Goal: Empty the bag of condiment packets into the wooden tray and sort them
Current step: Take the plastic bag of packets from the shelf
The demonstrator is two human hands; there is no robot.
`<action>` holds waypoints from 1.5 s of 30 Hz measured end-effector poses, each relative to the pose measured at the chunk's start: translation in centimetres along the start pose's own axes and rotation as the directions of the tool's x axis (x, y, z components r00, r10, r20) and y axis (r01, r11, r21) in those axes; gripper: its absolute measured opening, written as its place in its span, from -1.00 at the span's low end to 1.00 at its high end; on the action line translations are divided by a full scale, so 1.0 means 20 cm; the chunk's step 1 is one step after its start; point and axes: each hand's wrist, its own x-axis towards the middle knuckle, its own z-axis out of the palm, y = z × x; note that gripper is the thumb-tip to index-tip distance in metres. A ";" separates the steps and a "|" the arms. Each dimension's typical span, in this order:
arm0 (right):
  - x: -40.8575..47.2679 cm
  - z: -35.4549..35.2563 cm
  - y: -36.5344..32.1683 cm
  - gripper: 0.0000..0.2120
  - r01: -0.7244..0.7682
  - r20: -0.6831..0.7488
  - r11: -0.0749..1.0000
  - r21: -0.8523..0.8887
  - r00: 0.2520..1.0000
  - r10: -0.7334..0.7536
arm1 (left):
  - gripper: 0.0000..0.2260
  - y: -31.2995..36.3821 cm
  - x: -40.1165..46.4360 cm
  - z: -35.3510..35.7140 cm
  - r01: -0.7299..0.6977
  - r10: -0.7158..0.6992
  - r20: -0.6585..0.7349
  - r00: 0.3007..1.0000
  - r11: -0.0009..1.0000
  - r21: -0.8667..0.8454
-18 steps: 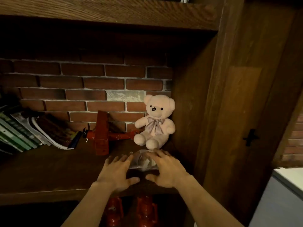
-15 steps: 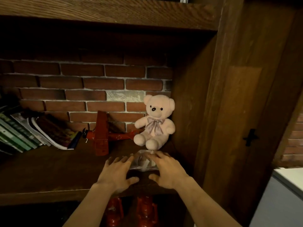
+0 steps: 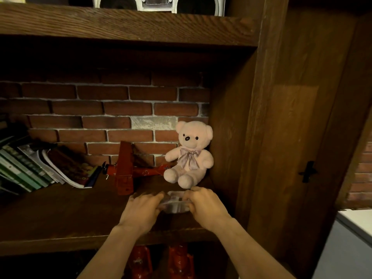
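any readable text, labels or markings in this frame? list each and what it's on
No legible words or numbers anywhere.
Red toy plane: black cross marking on the tail, white cross outline on the fuselage; no lettering.
Leaning books: spine and cover print too blurred to read.
Clear bag between both hands: contents unreadable.

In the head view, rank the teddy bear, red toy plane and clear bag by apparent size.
1. Red toy plane and teddy bear: similar extent, too close to rank.
2. Clear bag: smallest, though partly hidden by the left hand and right hand.
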 end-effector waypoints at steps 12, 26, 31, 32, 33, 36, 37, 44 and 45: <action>-0.02 -0.22 -0.08 -0.85 0.010 -0.111 0.996 0.088 0.994 0.000 | -0.77 0.05 -0.10 -0.19 -0.050 0.019 -0.176 0.984 0.984 -0.170; -0.19 -0.40 -0.10 -0.87 -0.028 -0.157 0.965 0.262 0.985 0.072 | -0.80 0.17 -0.30 -0.35 -0.005 -0.041 -0.179 0.983 0.968 -0.251; -0.30 -0.40 -0.10 -0.85 -0.034 -0.123 0.961 0.276 0.990 0.071 | -0.78 0.21 -0.40 -0.33 0.010 -0.042 -0.144 0.989 0.977 -0.213; -0.32 -0.40 -0.11 -0.86 -0.042 -0.118 0.959 0.279 0.990 0.077 | -0.78 0.22 -0.42 -0.33 0.008 -0.036 -0.136 0.990 0.979 -0.205; -0.35 -0.41 -0.12 -0.86 -0.049 -0.112 0.959 0.281 0.990 0.083 | -0.78 0.23 -0.45 -0.33 0.001 -0.027 -0.128 0.991 0.980 -0.201; -0.43 -0.44 -0.16 -0.87 -0.072 -0.105 0.963 0.261 0.989 0.102 | -0.80 0.24 -0.51 -0.34 -0.029 0.003 -0.123 0.992 0.978 -0.208; -0.45 -0.45 -0.18 -0.88 -0.078 -0.112 0.965 0.249 0.988 0.109 | -0.80 0.24 -0.53 -0.34 -0.039 0.013 -0.127 0.992 0.978 -0.203; -0.65 -0.54 -0.33 -0.90 -0.135 -0.155 0.970 0.201 0.974 0.167 | -0.76 0.23 -0.65 -0.37 -0.145 0.115 -0.123 0.986 0.952 -0.269; -0.69 -0.55 -0.35 -0.90 -0.150 -0.156 0.970 0.191 0.971 0.181 | -0.77 0.23 -0.66 -0.36 -0.162 0.134 -0.116 0.984 0.949 -0.271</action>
